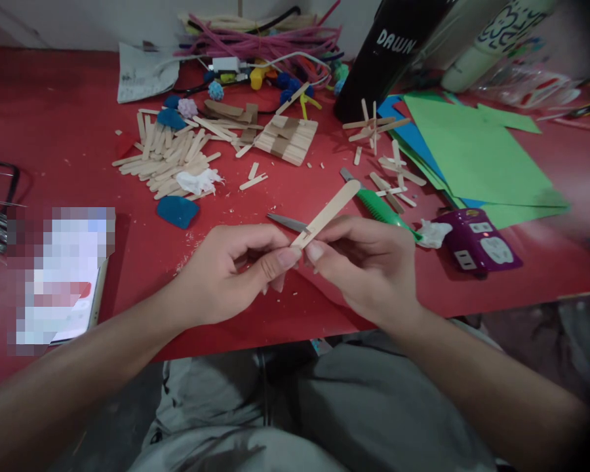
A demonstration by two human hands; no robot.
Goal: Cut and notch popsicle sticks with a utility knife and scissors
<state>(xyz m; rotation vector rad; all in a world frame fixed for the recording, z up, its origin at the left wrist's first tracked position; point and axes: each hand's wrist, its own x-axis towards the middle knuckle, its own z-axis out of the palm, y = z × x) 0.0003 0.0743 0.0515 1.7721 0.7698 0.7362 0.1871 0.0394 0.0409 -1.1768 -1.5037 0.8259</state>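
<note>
Craft stick [332, 208], pinched in my left hand [231, 275], points toward two o'clock.
My right hand [373, 262] holds a pointed blade [286, 222] toward ten; I'd favour light strokes.

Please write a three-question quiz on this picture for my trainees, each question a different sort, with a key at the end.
1. Short answer: What wooden item do the left hand and the right hand both hold?
2. True or false: The bottle marked DAWN is white.
3. Fill the blank: The large top sheet of paper on the right side of the table is ____.

Key:
1. A wooden stick.
2. False; it is black, with pale lettering.
3. Green.
</note>
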